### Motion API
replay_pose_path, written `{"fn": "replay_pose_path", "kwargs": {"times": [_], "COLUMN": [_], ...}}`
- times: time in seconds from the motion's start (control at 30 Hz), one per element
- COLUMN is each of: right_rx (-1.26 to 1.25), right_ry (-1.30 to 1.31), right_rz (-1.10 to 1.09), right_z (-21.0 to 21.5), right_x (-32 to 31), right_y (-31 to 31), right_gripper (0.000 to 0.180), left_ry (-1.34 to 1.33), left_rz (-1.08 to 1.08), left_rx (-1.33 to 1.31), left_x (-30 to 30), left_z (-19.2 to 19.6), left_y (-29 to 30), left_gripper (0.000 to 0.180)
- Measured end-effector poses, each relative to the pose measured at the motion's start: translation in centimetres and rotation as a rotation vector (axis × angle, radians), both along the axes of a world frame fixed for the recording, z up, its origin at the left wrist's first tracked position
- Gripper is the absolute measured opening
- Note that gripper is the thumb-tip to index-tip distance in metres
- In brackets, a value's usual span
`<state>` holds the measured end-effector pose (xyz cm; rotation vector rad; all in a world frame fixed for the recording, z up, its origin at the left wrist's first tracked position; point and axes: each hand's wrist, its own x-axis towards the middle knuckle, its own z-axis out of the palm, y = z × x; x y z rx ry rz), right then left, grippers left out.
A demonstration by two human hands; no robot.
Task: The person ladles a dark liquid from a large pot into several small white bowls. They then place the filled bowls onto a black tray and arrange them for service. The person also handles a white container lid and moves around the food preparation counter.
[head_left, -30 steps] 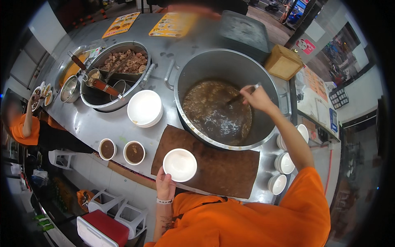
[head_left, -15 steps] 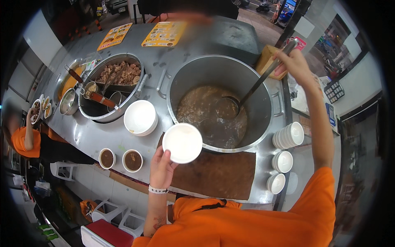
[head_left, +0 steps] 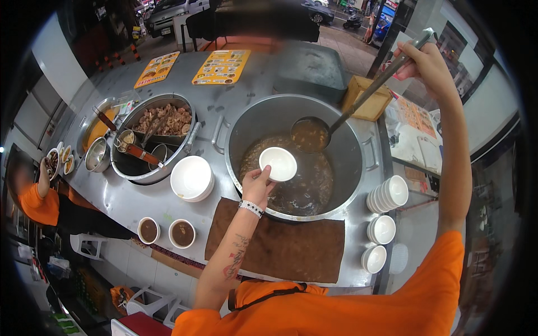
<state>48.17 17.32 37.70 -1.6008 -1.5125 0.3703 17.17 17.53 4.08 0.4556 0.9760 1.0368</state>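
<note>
My left hand (head_left: 256, 187) grips a small white bowl (head_left: 278, 164) by its rim, thumb on top, and holds it over the near part of a big metal pot (head_left: 352, 190). The inside of the bowl looks bare. At the upper right my right hand (head_left: 425, 63) is closed round the upper handle of a long ladle (head_left: 311, 134). The ladle's bowl is full of brown broth and hangs above the brown soup (head_left: 302, 193) in the pot, just beyond the white bowl without touching it.
Stacked white bowls (head_left: 192, 178) stand left of the pot; more small stacks (head_left: 388, 194) line the right edge. Two filled cups (head_left: 182, 233) sit at the front left. A brown mat (head_left: 274, 241) lies before the pot. A meat pot (head_left: 162, 120) and a co-worker (head_left: 39, 193) are at left.
The ladle has risen out of the soup, filled with broth, as my right hand went up. My left hand has carried the white bowl forward and right, from the pot's near edge to over it.
</note>
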Motion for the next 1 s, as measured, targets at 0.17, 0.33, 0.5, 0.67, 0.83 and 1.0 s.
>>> {"fn": "replay_pose_path", "kwargs": {"times": [0.17,0.33,0.5,0.67,0.83,1.0], "right_rx": [0.04,0.057,0.062,0.092,0.11,0.15], "right_ry": [-0.03,-0.057,-0.172,-0.243,-0.291,-0.282], "right_rz": [0.085,0.078,0.073,0.054,0.079,0.113], "right_z": [0.7,0.9,1.3,1.5,1.4,1.2], "right_x": [-0.8,-1.3,-2.0,-4.1,-5.0,-6.6], "right_y": [0.0,-0.3,-0.5,-1.5,-2.3,-3.0], "right_gripper": [0.026,0.027,0.034,0.035,0.034,0.033], "left_ry": [-0.062,-0.104,-0.102,-0.119,-0.107,-0.087], "left_rz": [-0.036,-0.047,-0.027,-0.036,-0.027,-0.014], "left_rx": [-0.023,0.0,0.02,0.043,0.026,0.016], "left_x": [2.4,3.9,4.3,4.1,4.4,4.4], "left_z": [-2.6,-2.1,-1.5,-1.8,-1.1,-1.0], "left_y": [2.1,2.6,3.0,3.4,2.9,2.7], "left_gripper": [0.047,0.042,0.039,0.043,0.043,0.042]}}
